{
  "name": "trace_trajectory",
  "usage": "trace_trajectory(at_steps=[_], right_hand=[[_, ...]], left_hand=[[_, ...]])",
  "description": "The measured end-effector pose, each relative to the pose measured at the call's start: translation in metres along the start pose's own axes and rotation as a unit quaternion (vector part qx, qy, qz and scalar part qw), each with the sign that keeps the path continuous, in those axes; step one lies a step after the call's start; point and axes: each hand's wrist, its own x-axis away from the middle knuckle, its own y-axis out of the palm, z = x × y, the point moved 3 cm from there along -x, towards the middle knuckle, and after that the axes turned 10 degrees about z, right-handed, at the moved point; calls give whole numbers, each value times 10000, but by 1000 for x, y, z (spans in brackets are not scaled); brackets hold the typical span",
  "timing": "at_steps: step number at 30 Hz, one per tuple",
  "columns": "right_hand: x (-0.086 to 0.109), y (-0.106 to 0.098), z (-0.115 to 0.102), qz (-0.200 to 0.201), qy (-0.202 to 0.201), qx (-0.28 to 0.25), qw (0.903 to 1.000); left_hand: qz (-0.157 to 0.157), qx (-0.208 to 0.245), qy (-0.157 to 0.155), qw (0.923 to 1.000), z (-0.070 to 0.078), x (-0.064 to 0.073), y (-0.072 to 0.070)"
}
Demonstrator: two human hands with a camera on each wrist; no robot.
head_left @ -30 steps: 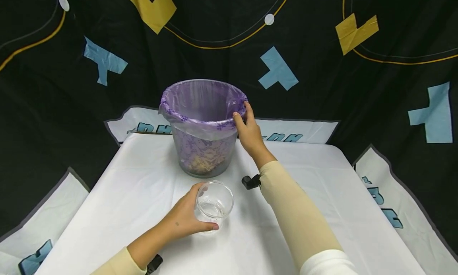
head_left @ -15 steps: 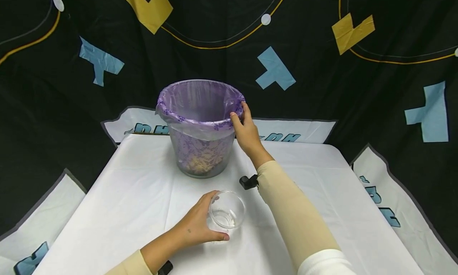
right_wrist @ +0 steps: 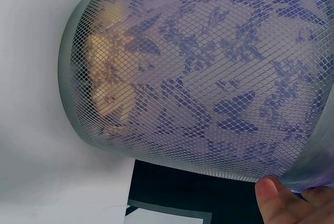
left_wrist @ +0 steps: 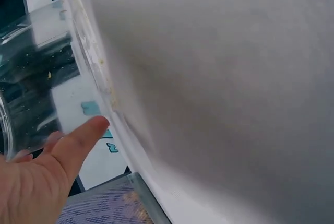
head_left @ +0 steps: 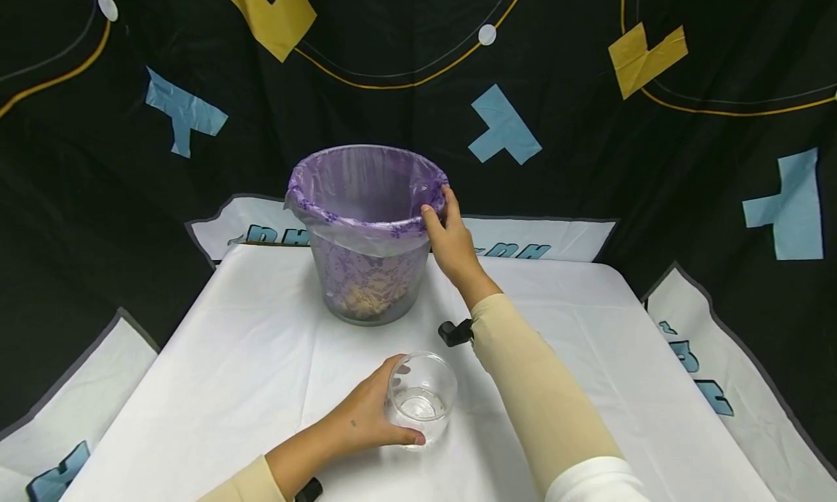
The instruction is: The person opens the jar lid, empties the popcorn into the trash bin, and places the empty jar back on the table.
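Observation:
A clear plastic cup (head_left: 428,393) stands upright on the white table in front of the bin. My left hand (head_left: 362,418) holds it from the left side, thumb at the near side and fingers round the far side. Small yellowish crumbs show around its base (left_wrist: 96,62) in the left wrist view. Behind it stands a mesh waste bin (head_left: 314,269) lined with a purple patterned bag (head_left: 366,186). Pale yellowish scraps (right_wrist: 112,72) show through the mesh at its bottom. My right hand (head_left: 458,248) grips the bin's right rim, thumb outside over the folded bag edge.
The white-covered table (head_left: 562,342) runs to a black curtain (head_left: 575,160) with blue and yellow tape pieces. White printed banners (head_left: 543,233) hang along the table's edges. A small black camera (head_left: 455,333) sits at the right wrist.
The left hand has moved the clear cup to the right and a little nearer to me. The right hand stays on the bin's rim, and the bin keeps its place.

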Motion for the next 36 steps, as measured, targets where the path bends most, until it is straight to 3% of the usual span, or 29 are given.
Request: trace_trajectory(at_steps=[8, 13, 23, 30, 36], right_hand=[[2, -6, 0, -86, -34, -53, 9999], [0, -10, -1, -122, -101, 181, 9997], [6, -17, 9, -350, -371, 533, 9973], [16, -36, 21, -322, -875, 1166, 9888], [25, -53, 33, -273, -1157, 2103, 9704]], left_hand=[[-258, -185, -98, 9994, 1, 0, 0], [-397, -284, -127, 9987, 3, -2, -3], [-313, -463, -143, 9983, -1, 0, -5], [-487, -1196, -172, 9915, -4, 3, -16], [-505, -1927, -351, 9793, -9, 7, -32]])
